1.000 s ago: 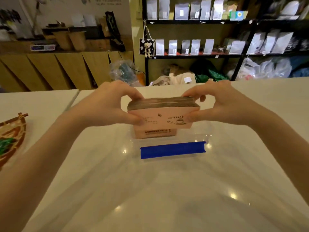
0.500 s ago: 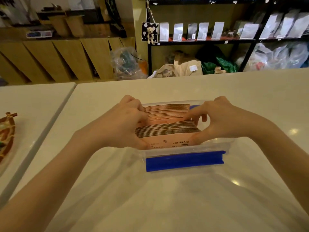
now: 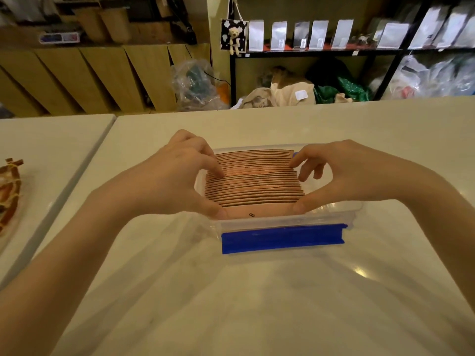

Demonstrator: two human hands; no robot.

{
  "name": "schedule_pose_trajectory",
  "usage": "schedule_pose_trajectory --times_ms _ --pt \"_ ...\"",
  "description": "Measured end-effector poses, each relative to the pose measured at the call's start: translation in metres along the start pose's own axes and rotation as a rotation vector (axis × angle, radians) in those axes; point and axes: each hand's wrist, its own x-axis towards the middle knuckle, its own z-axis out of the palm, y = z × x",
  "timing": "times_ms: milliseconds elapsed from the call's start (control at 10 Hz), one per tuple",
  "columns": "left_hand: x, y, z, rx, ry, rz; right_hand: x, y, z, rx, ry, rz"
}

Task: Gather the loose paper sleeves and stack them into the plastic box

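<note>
On the far side of the room, seen from the head camera, a black shelf (image 3: 318,53) carries a row of silver pouches (image 3: 299,35), with a small bear toy (image 3: 234,38) hanging at its left end and bags (image 3: 288,89) heaped beneath. Wooden panels (image 3: 102,75) line the left wall. A woven tray (image 3: 9,191) sits at the left edge on a neighbouring table (image 3: 46,150). The pale counter (image 3: 257,291) is glossy and bare around the box (image 3: 334,214), a clear plastic tub with a blue clip (image 3: 281,238) on its near rim. Nothing blocks the box. The sleeves (image 3: 253,183), pinkish-brown and packed on edge in a tight row, stand inside it. The left hand (image 3: 174,176) and right hand (image 3: 341,173) pinch the row from either end, thumbs on the near sleeve, fingers (image 3: 299,160) curled over the top edges.
</note>
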Motion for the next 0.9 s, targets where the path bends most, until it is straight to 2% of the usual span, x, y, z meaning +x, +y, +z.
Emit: schedule_pose_trajectory --times_ms 300,600,800,900 --pt "0.0 -0.002 0.003 0.007 0.009 -0.014 -0.002 -0.004 -0.002 0.095 -0.065 0.019" --pt "-0.001 0.001 0.002 0.024 -0.044 -0.033 -0.004 -0.004 -0.001 0.208 -0.063 0.062" --pt "-0.008 0.004 -0.023 -0.137 -0.06 -0.014 -0.025 -0.011 -0.016 0.132 0.072 -0.051" --pt "-0.019 0.011 -0.052 -0.19 -0.023 0.035 -0.057 -0.026 -0.038 0.176 0.277 -0.201"
